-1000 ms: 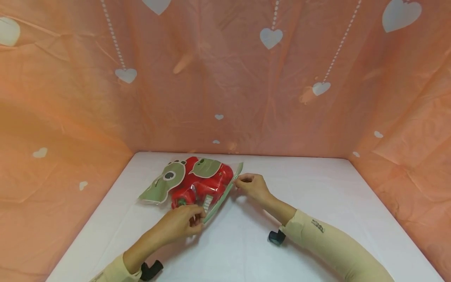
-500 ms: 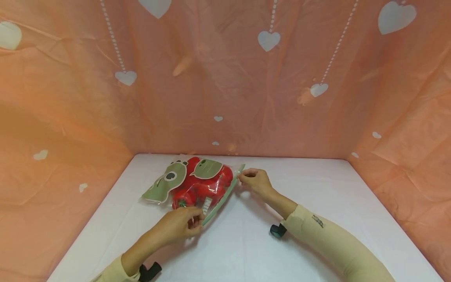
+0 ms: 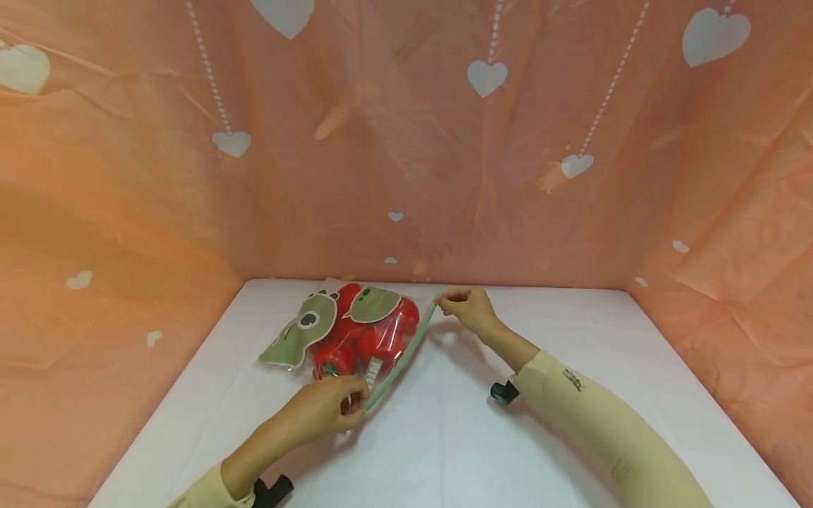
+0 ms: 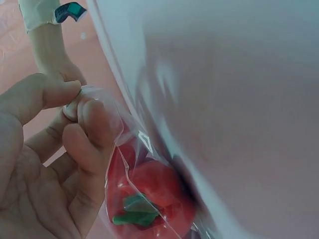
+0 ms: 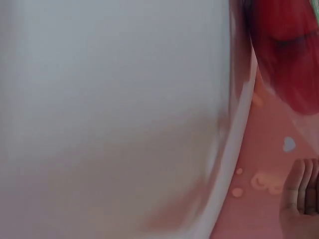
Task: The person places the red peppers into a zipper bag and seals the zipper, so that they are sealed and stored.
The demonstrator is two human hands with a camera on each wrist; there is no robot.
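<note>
A clear plastic zip bag (image 3: 309,323) printed with a green cartoon animal lies at the back left of the white table. Several red bell peppers (image 3: 381,343) fill it, one showing its green stem (image 4: 135,209) in the left wrist view. Along the bag's right side runs a green sealing strip (image 3: 406,356). My left hand (image 3: 322,408) pinches the strip's near end between thumb and forefinger. At its far end, the thumb and forefinger of my right hand (image 3: 470,312) pinch the corner. In the right wrist view the right hand (image 5: 300,199) shows only partly.
The white tabletop (image 3: 559,331) is ringed on the left, back and right by an orange curtain (image 3: 406,155) with white hearts. Black wrist cameras (image 3: 504,392) hang under both sleeves.
My right hand has slid along the green strip, away from me and slightly right, to the far corner. The left hand keeps its pinch on the near end, and the bag barely shifts.
</note>
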